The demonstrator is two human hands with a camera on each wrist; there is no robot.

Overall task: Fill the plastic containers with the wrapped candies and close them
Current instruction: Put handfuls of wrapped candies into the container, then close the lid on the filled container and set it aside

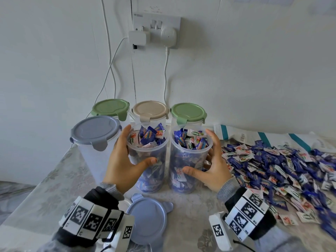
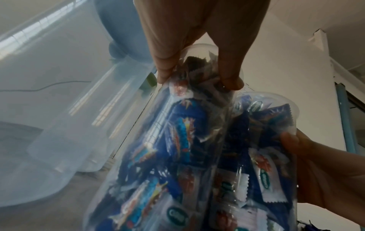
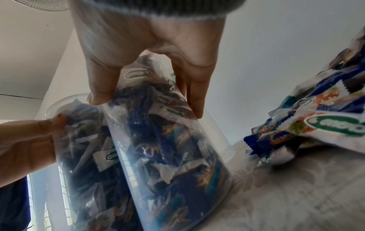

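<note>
Two clear plastic containers stand open side by side mid-table, both packed to the rim with blue and white wrapped candies. My left hand (image 1: 140, 144) grips the left container (image 1: 152, 179), thumb in front and fingers round its far left side. My right hand (image 1: 197, 150) holds the right container (image 1: 187, 180) the same way from the right. The left wrist view shows my left hand (image 2: 197, 78) near the rim of the left container (image 2: 168, 156). The right wrist view shows my right hand (image 3: 147, 106) on the right container (image 3: 168, 156). A loose blue lid (image 1: 147, 219) lies flat in front.
A closed blue-lidded container (image 1: 95, 131) stands just left of my left hand. Behind are closed containers with a green lid (image 1: 111, 108), a beige lid (image 1: 150, 110) and a green lid (image 1: 188, 112). A large candy pile (image 1: 281, 170) covers the table's right. Cables hang on the wall.
</note>
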